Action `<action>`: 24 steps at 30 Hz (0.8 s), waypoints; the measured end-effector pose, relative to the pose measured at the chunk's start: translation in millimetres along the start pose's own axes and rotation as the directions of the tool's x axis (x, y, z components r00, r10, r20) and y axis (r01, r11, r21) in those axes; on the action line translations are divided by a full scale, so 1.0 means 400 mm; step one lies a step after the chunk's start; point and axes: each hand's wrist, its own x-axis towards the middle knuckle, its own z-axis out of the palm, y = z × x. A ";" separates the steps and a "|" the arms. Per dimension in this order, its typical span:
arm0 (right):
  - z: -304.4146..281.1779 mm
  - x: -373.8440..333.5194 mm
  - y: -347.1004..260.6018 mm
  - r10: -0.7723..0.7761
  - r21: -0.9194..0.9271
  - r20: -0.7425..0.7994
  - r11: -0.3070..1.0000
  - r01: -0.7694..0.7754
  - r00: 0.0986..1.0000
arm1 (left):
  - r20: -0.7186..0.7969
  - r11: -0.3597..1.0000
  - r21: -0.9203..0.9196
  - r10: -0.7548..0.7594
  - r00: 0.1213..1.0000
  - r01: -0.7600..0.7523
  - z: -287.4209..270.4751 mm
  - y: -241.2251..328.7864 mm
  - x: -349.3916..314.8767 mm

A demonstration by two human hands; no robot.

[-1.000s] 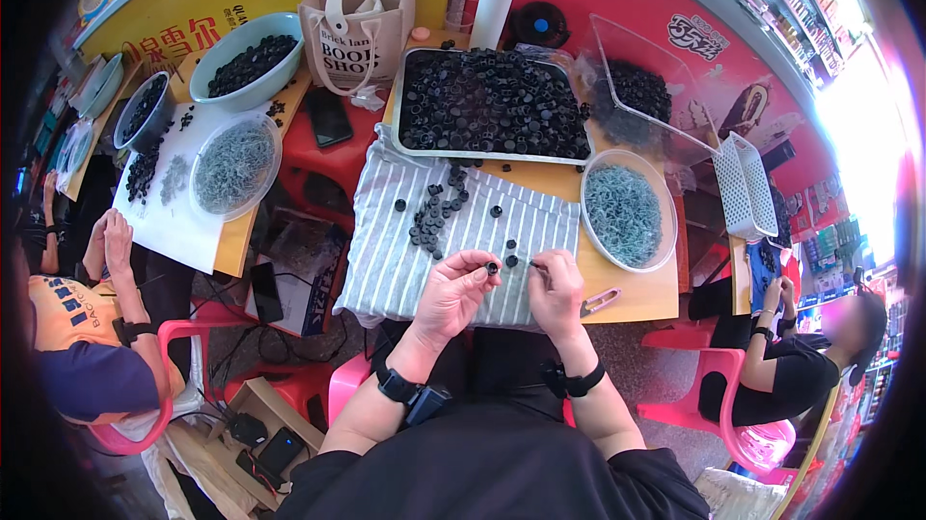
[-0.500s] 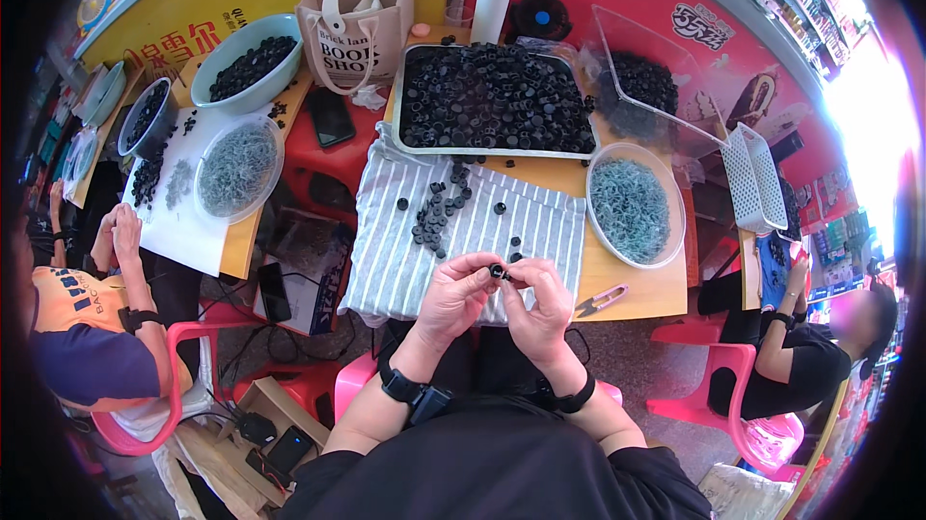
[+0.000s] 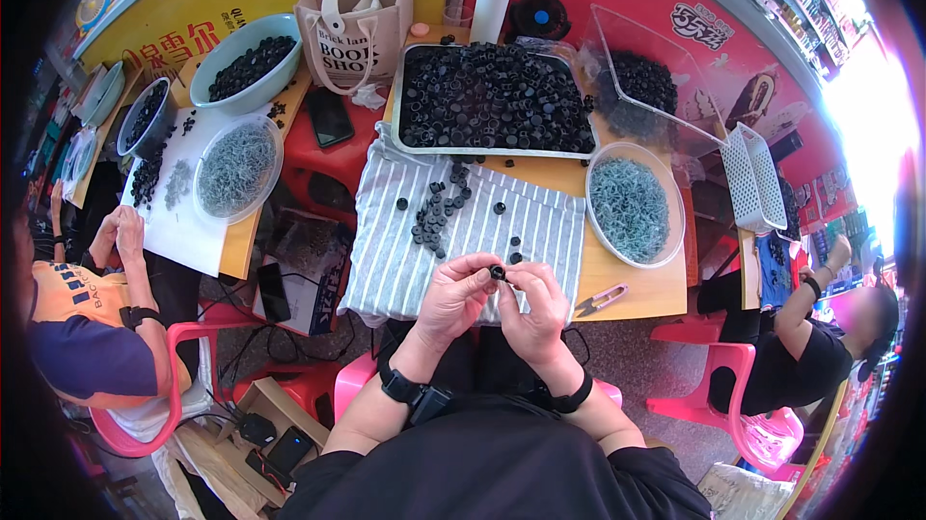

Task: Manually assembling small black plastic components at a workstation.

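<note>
Between the fingertips of both hands is a small round black cap (image 3: 498,272), held just over the near edge of a grey striped cloth (image 3: 386,260). My left hand (image 3: 456,294) pinches it from the left. From the right, the closed fingertips of my right hand (image 3: 533,302) meet the same cap. Several loose black caps (image 3: 433,221) lie on the cloth beyond my hands. A large tray (image 3: 415,148) behind the cloth is heaped with more of them. To the right stands a round tub (image 3: 677,221) of small translucent bluish-green pieces.
A pair of thread snips (image 3: 603,299) lies by my right hand. Behind the tray stand a white bottle (image 3: 493,1) and a cloth bag (image 3: 354,33). A clear bin (image 3: 656,67) of black pieces is at back right. One person (image 3: 92,327) sits left, another (image 3: 801,337) right.
My hands stay nearly in place on the cap, with only a slight shift of the right fingers. The person on the right has raised a hand.
</note>
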 end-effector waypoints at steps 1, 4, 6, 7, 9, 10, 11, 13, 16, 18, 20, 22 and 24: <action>0.000 0.000 -0.001 -0.001 0.000 0.000 1.000 0.001 1.000 | 0.000 1.000 0.000 0.001 1.000 -0.001 -0.001 0.000 0.000; -0.001 0.000 -0.005 0.015 0.000 -0.005 1.000 -0.015 1.000 | 0.001 1.000 0.004 -0.007 1.000 0.007 -0.002 -0.001 -0.001; -0.002 0.001 -0.006 0.020 -0.001 -0.001 1.000 -0.020 1.000 | -0.002 1.000 0.007 -0.001 1.000 0.001 -0.002 -0.002 -0.001; -0.002 0.001 -0.006 0.020 -0.001 -0.001 1.000 -0.020 1.000 | -0.002 1.000 0.007 -0.001 1.000 0.001 -0.004 -0.003 -0.002; -0.003 0.005 -0.005 -0.003 -0.008 0.005 1.000 0.003 1.000 | 0.000 1.000 0.015 0.002 1.000 -0.002 -0.008 -0.005 0.000; -0.002 0.007 -0.004 -0.003 -0.008 0.006 1.000 0.003 1.000 | 0.000 1.000 0.015 0.002 1.000 -0.002 -0.010 -0.006 0.000; -0.002 0.009 -0.002 -0.022 -0.002 0.002 1.000 0.022 1.000 | 0.002 1.000 0.015 0.004 1.000 -0.004 -0.013 -0.007 0.000; -0.001 0.009 0.000 -0.042 0.006 -0.002 0.999 0.042 0.999 | 0.004 1.000 0.016 0.008 1.000 -0.008 -0.013 -0.006 -0.001; -0.002 0.010 0.002 -0.021 0.034 -0.016 0.999 0.021 1.000 | 0.006 1.000 0.005 0.008 1.000 -0.008 -0.006 -0.004 0.002; -0.005 0.007 0.003 0.003 0.049 -0.020 0.999 -0.002 1.000 | -0.026 1.000 -0.005 0.015 1.000 -0.015 0.005 -0.003 0.001; -0.009 0.006 0.004 -0.019 0.030 -0.009 0.999 0.019 1.000 | -0.008 1.000 -0.004 0.017 1.000 -0.017 -0.001 -0.003 0.004; -0.011 0.007 0.007 -0.042 0.012 0.003 0.999 0.042 0.999 | 0.010 1.000 -0.003 0.020 1.000 -0.020 -0.004 -0.003 0.005; -0.014 0.007 0.011 -0.097 -0.001 0.017 0.995 0.097 0.995 | -0.001 1.000 0.008 0.023 1.000 -0.023 -0.004 -0.005 0.004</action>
